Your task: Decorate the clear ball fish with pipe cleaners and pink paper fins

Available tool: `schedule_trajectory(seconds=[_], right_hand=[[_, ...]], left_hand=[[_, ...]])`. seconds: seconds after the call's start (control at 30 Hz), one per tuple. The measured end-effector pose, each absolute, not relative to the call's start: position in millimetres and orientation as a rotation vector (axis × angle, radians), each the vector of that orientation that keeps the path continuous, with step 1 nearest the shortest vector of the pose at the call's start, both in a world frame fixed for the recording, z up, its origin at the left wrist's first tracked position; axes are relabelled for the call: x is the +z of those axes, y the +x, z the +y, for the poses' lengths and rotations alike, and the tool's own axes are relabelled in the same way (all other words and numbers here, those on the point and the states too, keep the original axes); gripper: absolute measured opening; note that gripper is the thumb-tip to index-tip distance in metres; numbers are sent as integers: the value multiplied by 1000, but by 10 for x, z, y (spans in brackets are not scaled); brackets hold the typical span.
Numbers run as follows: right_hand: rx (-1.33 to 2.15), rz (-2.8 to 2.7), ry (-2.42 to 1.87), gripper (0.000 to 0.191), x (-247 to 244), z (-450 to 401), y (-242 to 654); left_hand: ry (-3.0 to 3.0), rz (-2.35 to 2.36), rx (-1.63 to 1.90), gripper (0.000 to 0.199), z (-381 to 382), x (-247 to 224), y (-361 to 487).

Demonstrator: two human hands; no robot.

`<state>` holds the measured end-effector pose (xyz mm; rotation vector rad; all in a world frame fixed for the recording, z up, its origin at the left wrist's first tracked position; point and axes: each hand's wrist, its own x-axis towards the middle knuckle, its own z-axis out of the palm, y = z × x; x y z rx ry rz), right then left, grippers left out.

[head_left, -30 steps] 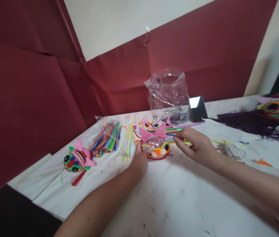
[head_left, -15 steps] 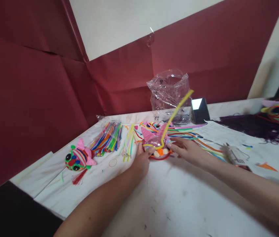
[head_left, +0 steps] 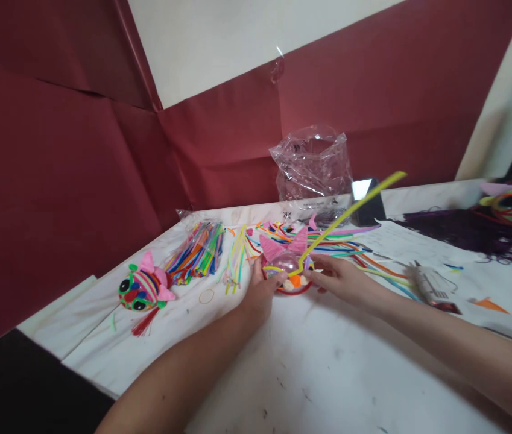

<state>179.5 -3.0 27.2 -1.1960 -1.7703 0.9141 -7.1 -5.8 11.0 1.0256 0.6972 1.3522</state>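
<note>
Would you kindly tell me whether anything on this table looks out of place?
Only slightly: a small green scrap lies loose near the left edge of the table, apart from the bagged pipe cleaners.

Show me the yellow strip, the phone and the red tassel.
Yellow strip (head_left: pixel 351 211): head view, middle of its length.
Phone (head_left: pixel 373 211): head view, dark lower part.
Red tassel (head_left: pixel 145 322): head view, middle of its strands.

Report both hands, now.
Left hand: holding the left side of the pink-eared clear ball.
Right hand: holding its right side, by the bent yellow pipe cleaner.
</note>
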Motion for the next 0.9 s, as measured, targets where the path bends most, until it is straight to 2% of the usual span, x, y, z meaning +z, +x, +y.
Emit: schedule_trajectory(seconds=[0.23,0.5,0.9], right_hand=[[872,-1763,-1249,31,369,-91,1747],[461,-1780,-1221,23,440,-189,1780],[568,-1751,-1136,26,315,-78,1766]], left_hand=[[1067,762,1392,76,-48,101,-63],[1065,772,1375,73,-36,79,-64],[1109,686,1367,67,0,47,-81]])
